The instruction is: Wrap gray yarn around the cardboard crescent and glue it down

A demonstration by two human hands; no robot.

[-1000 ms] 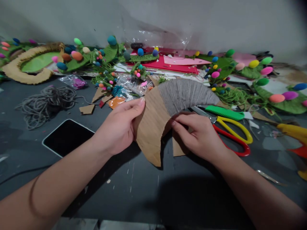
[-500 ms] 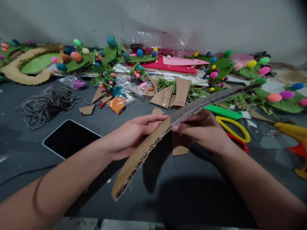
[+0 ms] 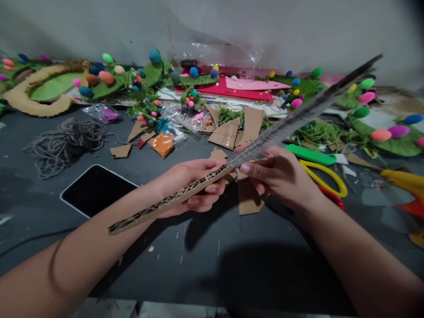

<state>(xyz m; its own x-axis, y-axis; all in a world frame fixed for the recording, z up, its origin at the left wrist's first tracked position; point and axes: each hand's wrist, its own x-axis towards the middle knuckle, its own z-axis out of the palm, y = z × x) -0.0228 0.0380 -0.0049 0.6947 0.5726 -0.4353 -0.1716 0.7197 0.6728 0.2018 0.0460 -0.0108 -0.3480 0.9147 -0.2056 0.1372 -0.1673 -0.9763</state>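
Observation:
A long cardboard strip (image 3: 172,194) slants across the middle, held above the dark table. Its lower left part is bare, with the corrugated edge facing me, while grey yarn (image 3: 281,126) wraps its upper right part. My left hand (image 3: 192,187) is closed around the bare part, close to where the wrapping stops. At that boundary my right hand (image 3: 274,172) pinches the wrapped part between thumb and fingers. Dark loose ends stick out at the strip's far tip. A heap of grey yarn (image 3: 66,143) lies on the table at left.
A phone (image 3: 96,190) lies beside my left forearm. Cardboard scraps (image 3: 253,196) are under and behind the strip. Yellow-and-red-handled scissors (image 3: 323,179), a green-handled tool (image 3: 311,154) and a yellow glue gun (image 3: 404,183) sit at right. Green leaves with coloured balls (image 3: 106,79) line the wall.
The strip has been turned so its corrugated edge faces up towards me. Its wrapped tip has risen, and the bare end has swung left over my left forearm.

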